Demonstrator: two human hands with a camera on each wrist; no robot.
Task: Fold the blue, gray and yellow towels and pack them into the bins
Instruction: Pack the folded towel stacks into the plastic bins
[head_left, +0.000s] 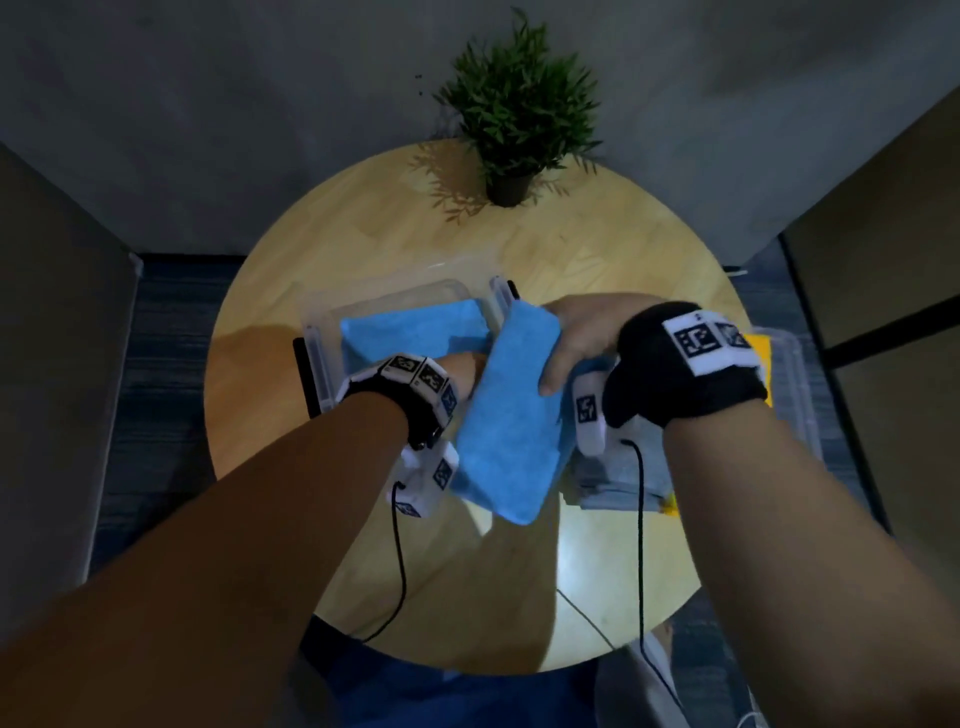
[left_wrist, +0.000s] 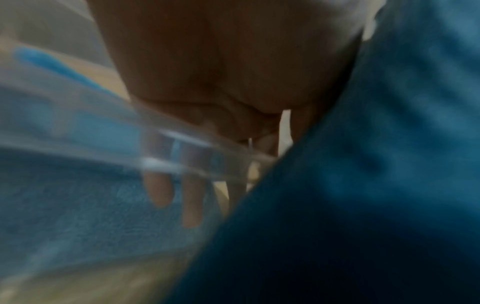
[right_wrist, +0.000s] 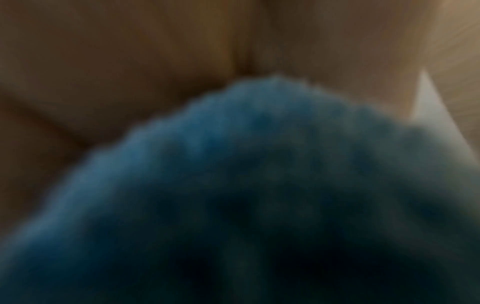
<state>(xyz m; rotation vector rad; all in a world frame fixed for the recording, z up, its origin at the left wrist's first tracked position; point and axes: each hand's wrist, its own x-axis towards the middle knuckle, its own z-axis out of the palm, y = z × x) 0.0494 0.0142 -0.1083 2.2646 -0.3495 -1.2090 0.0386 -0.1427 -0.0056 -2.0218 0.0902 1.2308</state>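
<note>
I hold the folded blue towel (head_left: 506, 410) between both hands, tilted on edge above the table (head_left: 545, 249), just at the 3 o'clock rim of the left bin (head_left: 317, 364). My right hand (head_left: 582, 338) clamps its far end, thumb curled over the top face; the fingers beneath are hidden. My left hand (head_left: 460, 366) supports the 9 o'clock side. In the left wrist view its fingers (left_wrist: 191, 203) lie straight and slightly spread, seen through the bin's clear wall; whether they grip the towel I cannot tell.

One blue towel (head_left: 410, 330) already lies flat in the left bin. Gray towels (head_left: 615, 478) sit stacked at 3 o'clock, with yellow (head_left: 758, 348) in the right bin (head_left: 795, 384).

Procedure, in my judgement: keep pressure on both ends so the fold stays closed, level the towel, lower it squarely onto the one below, release last.

Wrist bands carry square coded markers (head_left: 698, 340); no readable text or brand
</note>
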